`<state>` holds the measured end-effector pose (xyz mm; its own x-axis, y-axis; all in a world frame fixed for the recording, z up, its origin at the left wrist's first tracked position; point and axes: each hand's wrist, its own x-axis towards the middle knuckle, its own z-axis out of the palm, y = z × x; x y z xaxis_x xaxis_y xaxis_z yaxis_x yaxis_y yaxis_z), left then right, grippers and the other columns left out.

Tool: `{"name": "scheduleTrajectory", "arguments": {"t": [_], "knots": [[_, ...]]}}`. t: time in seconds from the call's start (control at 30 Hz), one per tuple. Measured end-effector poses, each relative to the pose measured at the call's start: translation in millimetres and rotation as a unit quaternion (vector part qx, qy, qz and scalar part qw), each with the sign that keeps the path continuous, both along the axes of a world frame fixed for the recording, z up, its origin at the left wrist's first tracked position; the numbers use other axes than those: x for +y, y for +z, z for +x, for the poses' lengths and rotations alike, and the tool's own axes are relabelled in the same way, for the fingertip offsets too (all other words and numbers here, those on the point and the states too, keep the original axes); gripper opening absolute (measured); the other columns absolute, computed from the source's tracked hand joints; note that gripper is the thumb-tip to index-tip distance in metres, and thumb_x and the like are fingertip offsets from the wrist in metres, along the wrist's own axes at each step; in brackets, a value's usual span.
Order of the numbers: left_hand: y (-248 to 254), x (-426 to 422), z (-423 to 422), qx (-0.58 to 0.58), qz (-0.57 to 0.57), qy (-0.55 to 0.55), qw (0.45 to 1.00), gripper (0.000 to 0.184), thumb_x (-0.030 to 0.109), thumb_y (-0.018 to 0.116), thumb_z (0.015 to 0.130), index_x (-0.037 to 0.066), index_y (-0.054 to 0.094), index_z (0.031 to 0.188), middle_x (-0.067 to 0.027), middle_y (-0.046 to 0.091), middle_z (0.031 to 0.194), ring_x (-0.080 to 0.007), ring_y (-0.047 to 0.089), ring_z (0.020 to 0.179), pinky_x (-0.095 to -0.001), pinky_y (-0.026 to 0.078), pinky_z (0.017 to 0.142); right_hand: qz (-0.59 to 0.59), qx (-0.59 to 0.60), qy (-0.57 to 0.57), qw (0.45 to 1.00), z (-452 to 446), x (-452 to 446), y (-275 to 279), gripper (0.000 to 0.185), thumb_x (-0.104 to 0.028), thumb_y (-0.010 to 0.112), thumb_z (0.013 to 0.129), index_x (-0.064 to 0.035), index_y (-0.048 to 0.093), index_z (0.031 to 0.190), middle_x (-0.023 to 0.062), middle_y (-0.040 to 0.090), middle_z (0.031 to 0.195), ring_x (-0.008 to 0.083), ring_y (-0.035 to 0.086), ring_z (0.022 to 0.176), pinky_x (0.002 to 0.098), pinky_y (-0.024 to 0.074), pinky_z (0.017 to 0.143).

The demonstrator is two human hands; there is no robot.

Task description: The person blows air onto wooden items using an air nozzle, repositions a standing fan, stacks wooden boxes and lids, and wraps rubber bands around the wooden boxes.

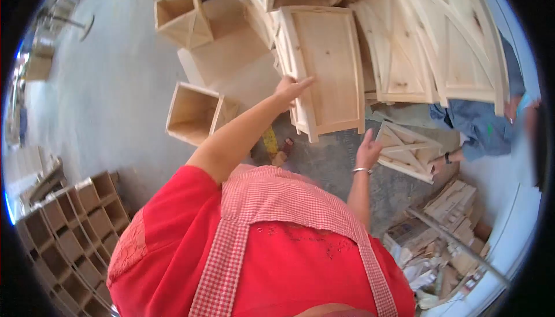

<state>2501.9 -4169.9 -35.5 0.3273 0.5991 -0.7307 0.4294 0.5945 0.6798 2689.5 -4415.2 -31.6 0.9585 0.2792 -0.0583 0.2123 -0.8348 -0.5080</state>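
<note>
My left hand [293, 92] touches the left edge of a pale wooden cabinet [329, 68], its fingers stretched over the panel. Below the cabinet's lower right corner, my right hand [367, 154] is held apart from it with fingers spread and nothing in them. To the right of my right hand is a small wooden frame with crossed slats [407, 149]. A co-worker's hand [440, 164] with a black wristband is at that frame's lower right corner.
Large wooden panels [428, 39] lean at the upper right. An open wooden box [193, 111] stands on the floor at left, with more boxes [184, 16] above. Wood scraps [451, 216] lie lower right beside a metal bar. A compartment rack [72, 236] fills the lower left.
</note>
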Motion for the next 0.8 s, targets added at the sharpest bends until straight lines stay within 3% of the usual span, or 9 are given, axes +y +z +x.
{"name": "scheduleTrajectory", "arguments": {"t": [0.03, 0.17, 0.27, 0.37, 0.43, 0.53, 0.67, 0.73, 0.8], "knots": [[7, -2, 10, 0.027, 0.016, 0.014, 0.999, 0.073, 0.045, 0.072, 0.070, -0.001, 0.041, 0.117, -0.0162, 0.058, 0.100, -0.0263, 0.060, 0.087, -0.0370, 0.052, 0.075, 0.068, 0.131, -0.041, 0.988, -5, -6, -28, 0.065, -0.052, 0.052, 0.085, 0.0089, 0.048, 0.108, 0.0291, 0.055, 0.107, 0.0358, 0.061, 0.088, 0.0412, 0.0498, 0.074], [-13, -2, 23, 0.099, 0.066, -0.004, 0.993, 0.057, 0.031, 0.073, 0.070, 0.000, 0.045, 0.109, -0.0204, 0.059, 0.102, -0.0323, 0.061, 0.092, -0.0382, 0.052, 0.075, 0.196, 0.298, -0.105, 0.928, -56, 31, -14, 0.058, -0.046, 0.057, 0.084, 0.0061, 0.047, 0.107, 0.0254, 0.058, 0.103, 0.0328, 0.063, 0.081, 0.0378, 0.0533, 0.065], [-11, 0, 24, 0.121, 0.108, -0.022, 0.987, 0.048, 0.027, 0.069, 0.071, 0.001, 0.047, 0.104, -0.0179, 0.063, 0.090, -0.0287, 0.065, 0.079, -0.0357, 0.055, 0.067, 0.288, 0.277, -0.028, 0.916, -60, 60, -24, 0.057, -0.037, 0.064, 0.082, 0.0048, 0.042, 0.114, 0.0226, 0.059, 0.100, 0.0329, 0.063, 0.083, 0.0387, 0.0545, 0.064], [3, -4, 37, 0.086, 0.072, 0.010, 0.994, 0.051, 0.025, 0.071, 0.070, 0.002, 0.046, 0.108, -0.0209, 0.060, 0.099, -0.0331, 0.061, 0.092, -0.0406, 0.051, 0.078, 0.184, 0.124, -0.068, 0.973, -43, 76, -21, 0.061, -0.028, 0.070, 0.078, 0.0036, 0.037, 0.118, 0.0217, 0.061, 0.098, 0.0299, 0.063, 0.081, 0.0371, 0.0533, 0.065], [9, -8, 54, 0.070, 0.043, 0.038, 0.996, 0.053, 0.023, 0.072, 0.069, 0.003, 0.045, 0.110, -0.0221, 0.058, 0.103, -0.0357, 0.058, 0.098, -0.0421, 0.049, 0.083, 0.113, -0.054, 0.011, 0.992, -26, 77, -11, 0.061, -0.024, 0.071, 0.075, 0.0035, 0.038, 0.119, 0.0210, 0.061, 0.098, 0.0271, 0.063, 0.080, 0.0354, 0.0517, 0.067], [11, -17, 68, 0.039, 0.019, 0.081, 0.996, 0.055, 0.022, 0.074, 0.067, 0.004, 0.044, 0.109, -0.0226, 0.057, 0.102, -0.0369, 0.057, 0.097, -0.0425, 0.048, 0.083, 0.077, -0.030, -0.016, 0.996, -4, 81, -4, 0.061, -0.022, 0.072, 0.074, 0.0039, 0.039, 0.119, 0.0206, 0.061, 0.098, 0.0259, 0.063, 0.081, 0.0351, 0.0498, 0.069], [-19, -35, 70, 0.035, 0.044, 0.094, 0.994, 0.054, 0.021, 0.074, 0.067, 0.004, 0.043, 0.108, -0.0224, 0.057, 0.102, -0.0363, 0.057, 0.097, -0.0427, 0.048, 0.081, 0.117, -0.010, 0.049, 0.992, 17, 58, -64, 0.059, -0.022, 0.071, 0.076, 0.0052, 0.040, 0.118, 0.0213, 0.061, 0.098, 0.0282, 0.063, 0.083, 0.0357, 0.0495, 0.069], [-30, -35, 72, 0.055, 0.069, 0.087, 0.992, 0.052, 0.022, 0.074, 0.068, 0.005, 0.044, 0.108, -0.0221, 0.058, 0.102, -0.0350, 0.057, 0.097, -0.0420, 0.047, 0.080, 0.074, -0.168, 0.105, 0.977, 14, 51, -83, 0.058, -0.023, 0.068, 0.078, 0.0060, 0.040, 0.119, 0.0215, 0.061, 0.097, 0.0294, 0.062, 0.084, 0.0357, 0.0490, 0.069], [-43, -25, 63, -0.027, 0.060, 0.024, 0.998, 0.061, 0.025, 0.077, 0.064, 0.003, 0.041, 0.108, -0.0224, 0.057, 0.100, -0.0379, 0.057, 0.095, -0.0422, 0.047, 0.082, 0.049, -0.167, 0.112, 0.978, 22, 48, -87, 0.057, -0.023, 0.067, 0.080, 0.0066, 0.040, 0.120, 0.0216, 0.060, 0.097, 0.0300, 0.062, 0.084, 0.0359, 0.0489, 0.068]]}}
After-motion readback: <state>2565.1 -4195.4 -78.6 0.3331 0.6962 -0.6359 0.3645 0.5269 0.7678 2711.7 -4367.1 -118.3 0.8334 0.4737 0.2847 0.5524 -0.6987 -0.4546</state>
